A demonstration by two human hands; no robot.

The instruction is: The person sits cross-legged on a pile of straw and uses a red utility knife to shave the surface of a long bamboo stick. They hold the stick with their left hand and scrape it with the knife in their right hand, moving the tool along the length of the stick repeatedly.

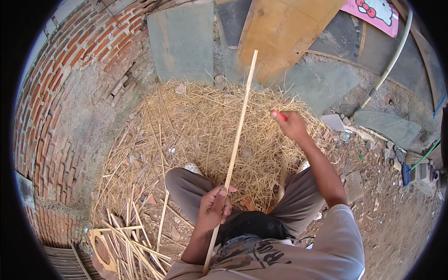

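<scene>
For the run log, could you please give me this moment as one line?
left hand: grips bamboo strip | right hand: raised, holds red-handled tool | below: shavings pile

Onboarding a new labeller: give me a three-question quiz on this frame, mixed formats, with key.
1. True or false: the left hand grips the long pale bamboo strip.
2. The right hand holds: A) a small red-handled tool B) a green hose C) a brick.
3. Fill in: the person's feet rest in a heap of dry yellow ____.

Key: 1 true; 2 A; 3 shavings.
</scene>
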